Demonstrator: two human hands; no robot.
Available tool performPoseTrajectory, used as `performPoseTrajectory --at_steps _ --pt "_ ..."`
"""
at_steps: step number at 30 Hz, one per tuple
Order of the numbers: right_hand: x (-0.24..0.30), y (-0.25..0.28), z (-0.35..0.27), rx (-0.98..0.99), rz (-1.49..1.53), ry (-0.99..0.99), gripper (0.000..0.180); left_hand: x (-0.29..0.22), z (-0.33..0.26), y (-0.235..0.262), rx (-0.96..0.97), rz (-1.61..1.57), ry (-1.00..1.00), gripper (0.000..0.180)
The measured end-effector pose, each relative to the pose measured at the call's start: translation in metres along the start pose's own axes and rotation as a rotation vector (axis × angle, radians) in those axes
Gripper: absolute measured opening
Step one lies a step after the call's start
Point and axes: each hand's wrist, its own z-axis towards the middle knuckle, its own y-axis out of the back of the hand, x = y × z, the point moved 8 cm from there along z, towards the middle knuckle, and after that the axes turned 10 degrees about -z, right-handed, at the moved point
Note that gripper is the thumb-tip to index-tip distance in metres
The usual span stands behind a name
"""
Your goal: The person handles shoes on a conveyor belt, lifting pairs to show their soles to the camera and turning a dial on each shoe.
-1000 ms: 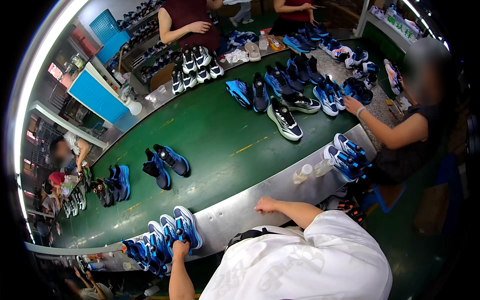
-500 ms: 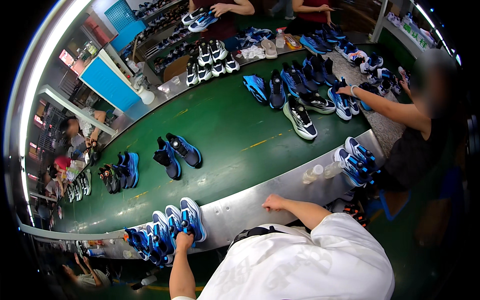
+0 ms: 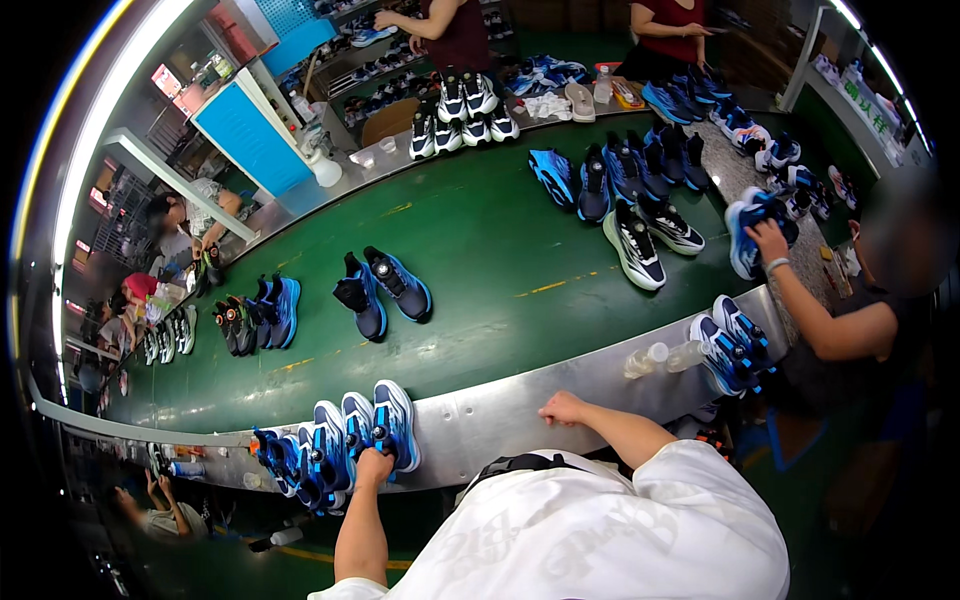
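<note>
On the metal ledge at the front left stands a row of blue and white sneakers (image 3: 328, 440) with dark navy uppers. My left hand (image 3: 374, 466) is closed at the heel end of the rightmost sneaker (image 3: 396, 422), around its collar; the fingertips are partly hidden. My right hand (image 3: 562, 408) is curled into a loose fist over the ledge, and nothing shows in it. Past the ledge, a pair of dark navy sneakers with blue soles (image 3: 385, 290) stands on the green belt (image 3: 480, 240).
Clear plastic bottles (image 3: 645, 360) and another pair of blue sneakers (image 3: 728, 345) sit on the ledge to the right. Further sneakers (image 3: 640, 170) crowd the belt's far right. A co-worker's hand (image 3: 768, 242) holds blue and white sneakers there. White and black sneakers (image 3: 463, 115) line the far ledge.
The co-worker at right has lifted blue and white sneakers off the belt toward the stone counter. A far person's shoes have moved left toward the rack. My hands keep about the same pose; the view has shifted.
</note>
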Motion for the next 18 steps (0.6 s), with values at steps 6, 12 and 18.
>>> performPoseTrajectory --at_steps 6,12,18 --pt "0.000 -0.001 -0.001 -0.007 0.026 -0.015 0.036 0.006 0.008 -0.008 0.018 0.015 -0.056 0.040" --pt "-0.003 -0.004 0.002 0.024 0.023 -0.006 0.035 0.012 0.011 -0.011 0.026 0.017 -0.084 0.035" --pt "-0.002 -0.007 0.008 0.028 -0.009 -0.024 0.034 0.018 0.012 -0.008 -0.007 0.012 0.008 0.033"
